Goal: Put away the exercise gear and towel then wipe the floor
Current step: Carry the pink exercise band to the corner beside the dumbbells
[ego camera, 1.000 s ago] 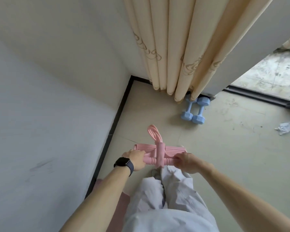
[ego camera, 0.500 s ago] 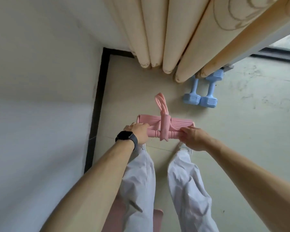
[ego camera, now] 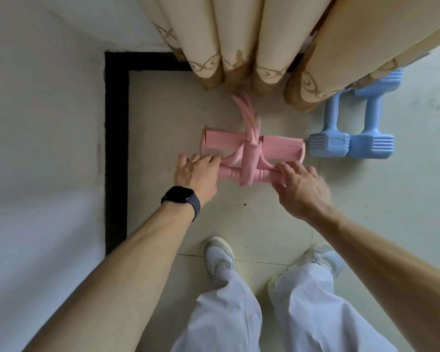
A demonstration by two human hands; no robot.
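Head view. Your left hand, arm stretched forward with a watch on the wrist, curls its fingers over the left end of the pink pedal puller handle bar. Your right hand holds the right end, fingers bent across it and thumb on the near side. The puller sits at floor level in the corner, beneath the curtain hem.

Count: one puller and two blue dumbbells, side by side, just right of it.

Puller: ribbed pads, smooth tubing. Dumbbells: blocky ribbed heads. Curtain: cream pleated fabric.
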